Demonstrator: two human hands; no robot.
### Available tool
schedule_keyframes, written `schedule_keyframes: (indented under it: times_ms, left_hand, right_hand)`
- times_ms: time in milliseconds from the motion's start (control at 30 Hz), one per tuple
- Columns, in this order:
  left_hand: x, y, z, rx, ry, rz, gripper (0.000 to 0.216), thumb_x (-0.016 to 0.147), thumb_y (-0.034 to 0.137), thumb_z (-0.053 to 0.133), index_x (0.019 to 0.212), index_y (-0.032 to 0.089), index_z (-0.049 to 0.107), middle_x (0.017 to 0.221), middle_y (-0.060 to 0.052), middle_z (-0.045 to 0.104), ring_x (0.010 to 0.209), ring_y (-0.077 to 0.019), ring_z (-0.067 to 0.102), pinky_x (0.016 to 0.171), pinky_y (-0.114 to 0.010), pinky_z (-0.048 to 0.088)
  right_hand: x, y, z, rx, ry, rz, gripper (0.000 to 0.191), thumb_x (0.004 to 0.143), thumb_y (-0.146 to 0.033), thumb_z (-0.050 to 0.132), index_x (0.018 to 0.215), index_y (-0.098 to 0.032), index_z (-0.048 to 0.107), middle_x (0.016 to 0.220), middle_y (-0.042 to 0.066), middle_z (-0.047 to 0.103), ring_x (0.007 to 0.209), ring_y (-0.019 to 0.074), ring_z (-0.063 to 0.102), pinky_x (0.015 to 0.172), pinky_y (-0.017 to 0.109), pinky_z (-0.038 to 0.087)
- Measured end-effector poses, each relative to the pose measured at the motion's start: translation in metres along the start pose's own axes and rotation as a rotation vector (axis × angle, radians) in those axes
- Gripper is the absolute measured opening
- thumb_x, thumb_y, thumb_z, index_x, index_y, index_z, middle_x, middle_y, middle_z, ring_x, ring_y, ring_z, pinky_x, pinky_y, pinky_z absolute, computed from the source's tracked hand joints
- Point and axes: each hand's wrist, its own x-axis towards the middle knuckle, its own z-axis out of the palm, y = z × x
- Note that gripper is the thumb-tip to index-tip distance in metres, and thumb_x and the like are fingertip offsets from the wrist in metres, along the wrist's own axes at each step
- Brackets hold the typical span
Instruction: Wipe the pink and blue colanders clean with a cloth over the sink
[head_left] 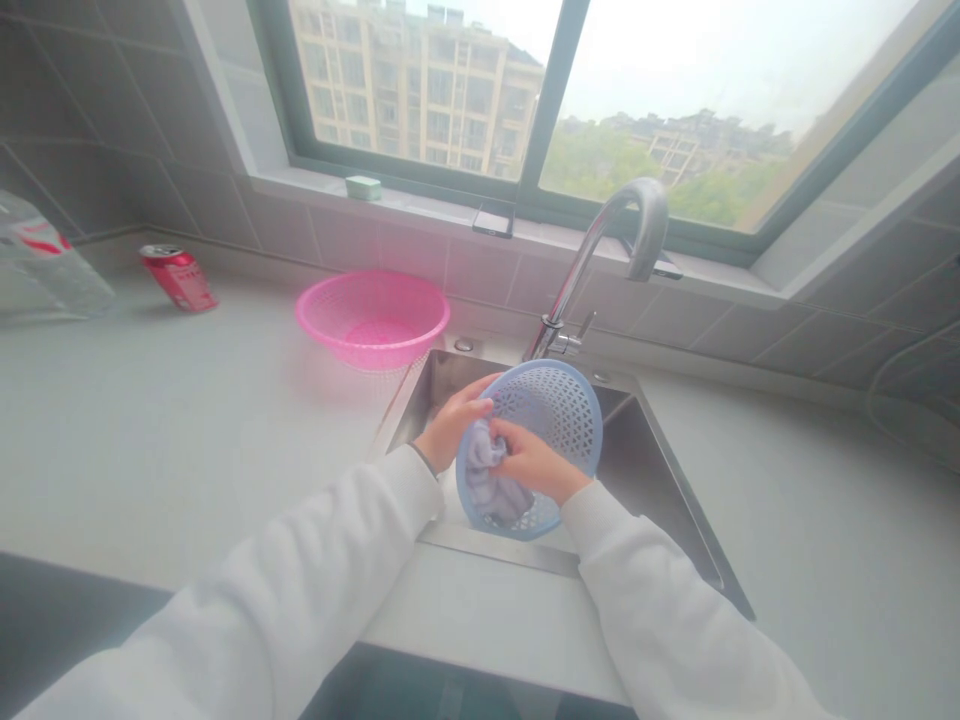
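A light blue plastic colander [577, 420] is held tilted over the sink [675, 490], its inside turned toward me. My left hand [456, 420] grips its left rim, thumb on the inner side and the other fingers behind it. In my right hand [536, 462] is a bunched greyish cloth [495, 490], pressed against the colander's inner wall at the lower left. The fingers of my right hand are closed around part of the cloth. The colander hides some of the sink behind it.
A chrome faucet [581, 265] arches behind the sink. To its left stands a pink basket [375, 345]. Farther left are a red can [180, 278] and a clear plastic bottle [49, 260]. A pale green block [364, 188] sits on the window sill.
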Motion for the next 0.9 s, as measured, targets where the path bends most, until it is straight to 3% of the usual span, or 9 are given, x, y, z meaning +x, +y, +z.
schedule_keyframes:
  times_ms: [67, 133, 300, 433, 500, 567, 767, 833, 900]
  left_hand:
    - [0.000, 0.000, -0.004, 0.080, -0.019, -0.091, 0.072, 0.074, 0.043, 0.077, 0.140, 0.020, 0.060, 0.141, -0.014, 0.064, 0.136, -0.0365, 0.055, 0.115, -0.050, 0.040]
    - [0.001, 0.001, -0.007, 0.192, -0.003, -0.110, 0.080, 0.076, 0.049, 0.078, 0.146, 0.021, 0.053, 0.150, -0.017, 0.056, 0.142, -0.0378, 0.048, 0.119, -0.052, 0.035]
    - [0.002, 0.003, -0.012, 0.369, 0.084, 0.096, 0.086, 0.075, 0.068, 0.076, 0.145, 0.023, 0.052, 0.160, -0.015, 0.044, 0.152, -0.0402, 0.033, 0.126, -0.055, 0.025]
    - [-0.003, 0.001, -0.008, 0.383, -0.068, 0.076, 0.106, 0.064, 0.061, 0.088, 0.153, 0.025, 0.044, 0.163, -0.016, 0.038, 0.151, -0.0421, 0.034, 0.126, -0.056, 0.026]
    - [-0.006, -0.001, -0.003, 0.408, -0.100, 0.074, 0.113, 0.058, 0.053, 0.094, 0.155, 0.026, 0.042, 0.166, -0.015, 0.033, 0.153, -0.0426, 0.032, 0.127, -0.056, 0.024]
    - [-0.007, -0.003, 0.002, 0.408, -0.058, 0.076, 0.110, 0.058, 0.046, 0.094, 0.154, 0.028, 0.043, 0.166, -0.013, 0.034, 0.153, -0.0416, 0.032, 0.127, -0.055, 0.023]
    - [-0.005, 0.002, -0.004, 0.098, 0.042, 0.006, 0.067, 0.071, 0.040, 0.076, 0.133, 0.019, 0.060, 0.128, -0.013, 0.068, 0.120, -0.0329, 0.064, 0.104, -0.045, 0.049]
    - [-0.003, 0.005, -0.005, 0.035, 0.011, -0.018, 0.061, 0.070, 0.039, 0.077, 0.126, 0.018, 0.065, 0.120, -0.012, 0.071, 0.112, -0.0309, 0.068, 0.097, -0.042, 0.052]
    - [-0.002, 0.008, -0.002, -0.002, -0.028, 0.008, 0.058, 0.070, 0.038, 0.080, 0.123, 0.018, 0.068, 0.119, -0.012, 0.073, 0.111, -0.0307, 0.068, 0.097, -0.040, 0.052]
  right_hand:
    - [-0.002, 0.004, 0.002, -0.152, -0.150, 0.030, 0.019, 0.062, -0.012, 0.065, 0.077, -0.021, 0.056, 0.078, -0.004, 0.055, 0.081, 0.0171, 0.050, 0.079, 0.033, 0.037]
    - [-0.002, 0.009, 0.002, -0.143, -0.110, 0.043, 0.019, 0.062, -0.013, 0.067, 0.076, -0.021, 0.056, 0.077, -0.004, 0.055, 0.079, 0.0169, 0.049, 0.078, 0.033, 0.037]
    - [0.007, 0.017, -0.004, 0.452, 0.344, -0.032, 0.036, 0.061, -0.022, 0.081, 0.089, -0.025, 0.060, 0.085, -0.003, 0.065, 0.086, 0.0202, 0.061, 0.084, 0.037, 0.048]
    - [0.012, 0.013, -0.011, 0.841, 0.611, -0.139, 0.053, 0.059, -0.022, 0.086, 0.103, -0.031, 0.059, 0.096, -0.005, 0.071, 0.088, 0.0202, 0.067, 0.085, 0.038, 0.054]
    - [0.011, 0.010, -0.012, 0.836, 0.594, -0.145, 0.055, 0.057, -0.020, 0.086, 0.105, -0.032, 0.059, 0.095, -0.005, 0.072, 0.087, 0.0202, 0.068, 0.084, 0.039, 0.054]
    - [0.008, 0.008, -0.009, 0.760, 0.472, -0.113, 0.055, 0.058, -0.020, 0.085, 0.106, -0.031, 0.061, 0.094, -0.005, 0.071, 0.088, 0.0208, 0.067, 0.085, 0.039, 0.054]
    - [-0.002, 0.005, 0.005, 0.071, 0.063, -0.026, 0.020, 0.064, -0.015, 0.073, 0.079, -0.022, 0.062, 0.083, -0.003, 0.064, 0.087, 0.0199, 0.058, 0.088, 0.037, 0.044]
    - [-0.002, 0.005, 0.006, 0.032, 0.098, -0.022, 0.018, 0.065, -0.017, 0.072, 0.074, -0.022, 0.058, 0.079, -0.003, 0.060, 0.084, 0.0194, 0.056, 0.086, 0.037, 0.043]
    - [0.001, 0.006, 0.004, 0.240, 0.248, -0.053, 0.026, 0.064, -0.022, 0.077, 0.079, -0.023, 0.057, 0.083, -0.003, 0.062, 0.086, 0.0199, 0.057, 0.086, 0.037, 0.044]
